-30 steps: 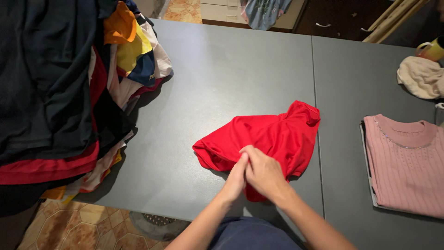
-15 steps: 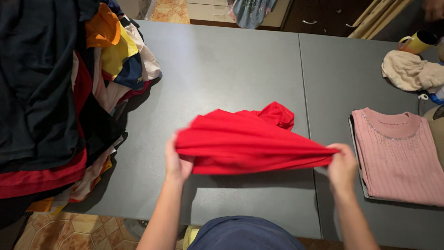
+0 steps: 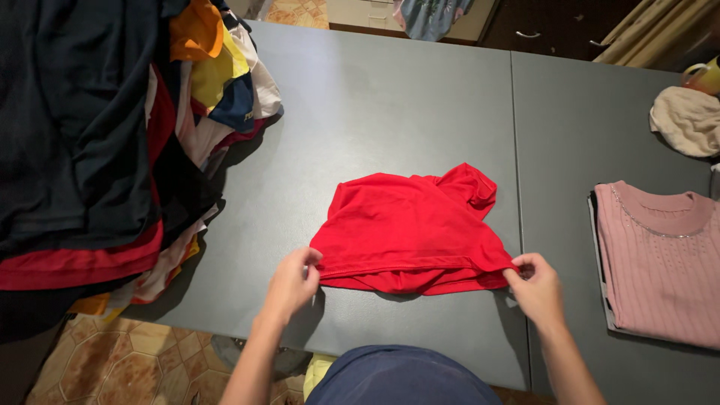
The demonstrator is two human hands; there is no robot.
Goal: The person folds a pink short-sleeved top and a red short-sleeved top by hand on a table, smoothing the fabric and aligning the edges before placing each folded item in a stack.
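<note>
A red shirt (image 3: 409, 225) lies spread on the grey table (image 3: 375, 105), with its collar end bunched at the far right. My left hand (image 3: 292, 281) pinches the near left corner of its hem. My right hand (image 3: 536, 289) pinches the near right corner. The hem is pulled straight between the two hands, close to the table's near edge.
A big heap of mixed clothes (image 3: 97, 135) covers the table's left side. A folded pink knitted sweater (image 3: 660, 259) lies at the right. Behind it sit a beige cloth (image 3: 686, 120) and a yellow mug (image 3: 701, 75). A tiled floor (image 3: 112, 367) shows below.
My hands came apart from the crumpled shirt, lifted and stretched it in the air, then laid it down flat on the table with the hem toward me.
</note>
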